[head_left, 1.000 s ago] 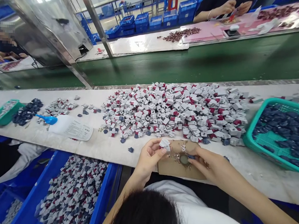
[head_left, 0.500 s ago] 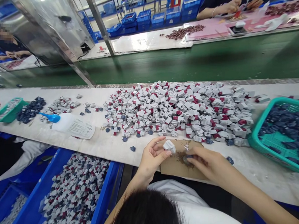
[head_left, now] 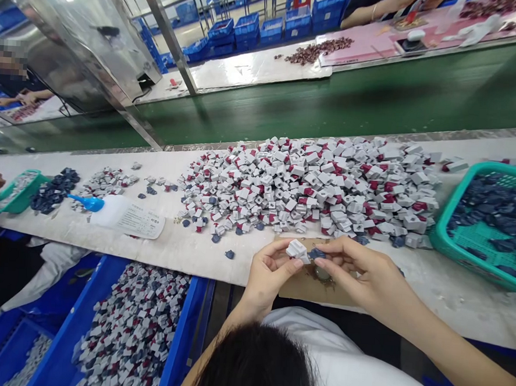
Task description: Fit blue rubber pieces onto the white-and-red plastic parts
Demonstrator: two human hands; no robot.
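I note remotely: left hand (head_left: pixel 267 276) pinching a small white blocky piece (head_left: pixel 297 249); right hand (head_left: pixel 364 269) pinching a small dark-blue irregular piece (head_left: pixel 316 253), close beside it

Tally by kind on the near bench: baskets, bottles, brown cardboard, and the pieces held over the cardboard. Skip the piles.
Baskets: 2
Bottle: 1
Cardboard: 1
White piece, held: 1
Navy piece, held: 1
Total: 6

A long, flat green belt (head_left: pixel 263 103) stretches across. Past it are stacked blue plastic boxes (head_left: pixel 298 24), and small shiny brown bits (head_left: pixel 308 55) heaped at the edge of a flat pink sheet (head_left: pixel 367 43).
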